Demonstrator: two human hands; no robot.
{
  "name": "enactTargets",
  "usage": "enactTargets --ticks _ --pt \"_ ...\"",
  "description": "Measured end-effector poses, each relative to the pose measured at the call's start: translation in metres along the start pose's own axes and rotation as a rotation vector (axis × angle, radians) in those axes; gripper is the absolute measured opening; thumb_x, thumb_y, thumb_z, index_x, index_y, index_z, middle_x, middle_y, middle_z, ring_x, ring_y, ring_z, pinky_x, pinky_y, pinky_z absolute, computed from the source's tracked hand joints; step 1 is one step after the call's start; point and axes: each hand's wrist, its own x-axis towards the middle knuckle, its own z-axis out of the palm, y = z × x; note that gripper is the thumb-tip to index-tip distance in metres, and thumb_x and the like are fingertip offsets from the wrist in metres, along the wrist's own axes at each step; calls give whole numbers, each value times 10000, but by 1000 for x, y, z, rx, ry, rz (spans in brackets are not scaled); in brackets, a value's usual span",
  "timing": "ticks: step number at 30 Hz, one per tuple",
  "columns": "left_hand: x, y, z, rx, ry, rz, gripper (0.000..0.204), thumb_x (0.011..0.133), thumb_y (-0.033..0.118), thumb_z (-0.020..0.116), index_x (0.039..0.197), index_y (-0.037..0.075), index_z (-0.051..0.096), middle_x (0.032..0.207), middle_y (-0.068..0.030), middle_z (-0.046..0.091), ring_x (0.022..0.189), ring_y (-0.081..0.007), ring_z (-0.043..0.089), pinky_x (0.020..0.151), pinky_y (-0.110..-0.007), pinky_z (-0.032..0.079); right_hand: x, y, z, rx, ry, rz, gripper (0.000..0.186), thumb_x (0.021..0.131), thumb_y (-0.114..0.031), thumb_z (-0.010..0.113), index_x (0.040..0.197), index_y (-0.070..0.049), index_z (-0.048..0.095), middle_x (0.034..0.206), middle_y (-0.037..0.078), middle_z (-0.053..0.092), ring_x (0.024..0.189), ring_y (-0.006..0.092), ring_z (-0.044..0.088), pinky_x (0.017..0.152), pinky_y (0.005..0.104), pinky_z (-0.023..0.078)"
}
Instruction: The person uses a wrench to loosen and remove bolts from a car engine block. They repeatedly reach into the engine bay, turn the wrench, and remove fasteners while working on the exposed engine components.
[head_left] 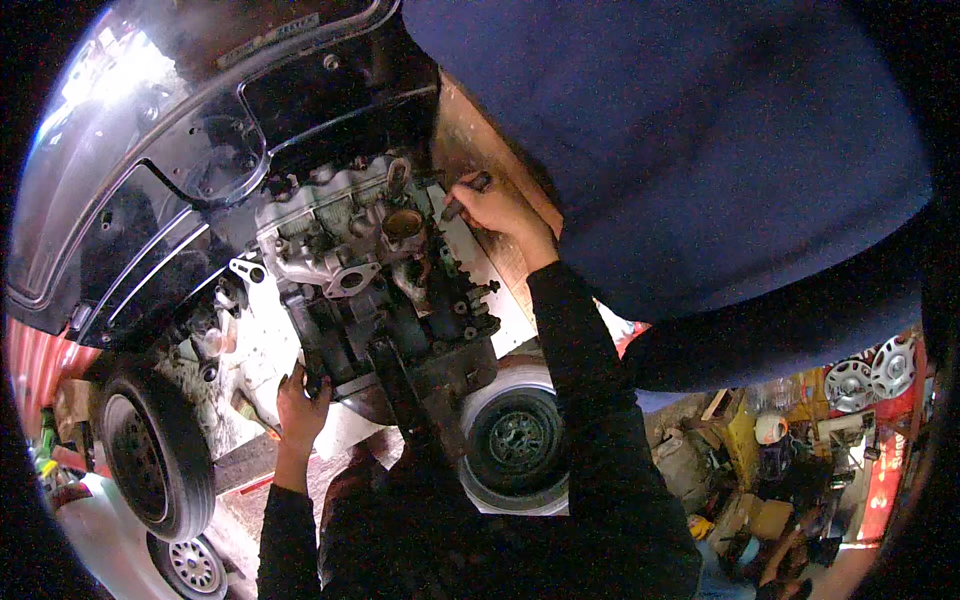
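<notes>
A grimy engine (330, 215) with ribbed metal top, round openings and dark lower block fills the middle. My right hand (495, 215) is closed on a small dark object at the engine's upper right side; I cannot make out what it is. My left hand (305, 405) is at the block's lower left corner, fingers curled round something dark that I cannot identify. A pale, pitted surface (265, 345) with metal parts shows behind the engine on the left.
A black car body panel (200, 150) spans the upper left. Dark blue fabric (700, 140) covers the upper right, beside a brown board (510, 180). Loose wheels (150, 450) lie lower left, another tyre (510, 430) below the engine. Hubcaps (890, 370) and clutter sit at right.
</notes>
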Motion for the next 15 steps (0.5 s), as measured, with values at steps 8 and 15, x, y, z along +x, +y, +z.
enactTargets --ticks 8,15 --pt "-7 -18 15 79 72 -13 474 876 254 754 1223 -39 619 1001 -243 707 918 -438 659 858 -523 533 -8 -27 8 2 155 -300 270 882 -273 711 966 -21 759 831 133 752 744 246 721 740 372 555" --pt "-6 -7 6 68 6 -98 496 868 272 762 1228 -44 633 1046 -239 714 976 -432 663 866 -515 533 -11 -26 9 -79 176 -167 315 864 -326 722 982 -35 741 872 164 742 787 297 711 786 398 549"
